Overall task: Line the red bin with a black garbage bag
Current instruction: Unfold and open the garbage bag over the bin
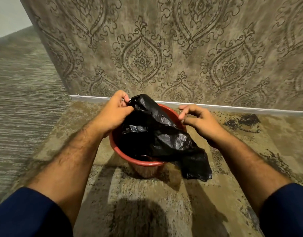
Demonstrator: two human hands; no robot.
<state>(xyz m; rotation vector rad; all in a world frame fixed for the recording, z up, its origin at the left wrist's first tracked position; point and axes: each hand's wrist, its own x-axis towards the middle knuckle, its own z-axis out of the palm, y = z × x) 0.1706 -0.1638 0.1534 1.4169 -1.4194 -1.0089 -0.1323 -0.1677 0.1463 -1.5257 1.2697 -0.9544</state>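
While our left hand (113,113) pinches the bag (157,134) over the bin (138,160) mid-frame, our right hand's (198,120) grip looks apart.

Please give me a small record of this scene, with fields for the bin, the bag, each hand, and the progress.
bin: red bin, upright on carpet, by the wall
bag: black bag, crumpled over the opening, one end hanging outside the near rim
left hand: left hand pinches the bag's far edge
right hand: right hand at the far-right rim, grip unclear
progress: not yet lined
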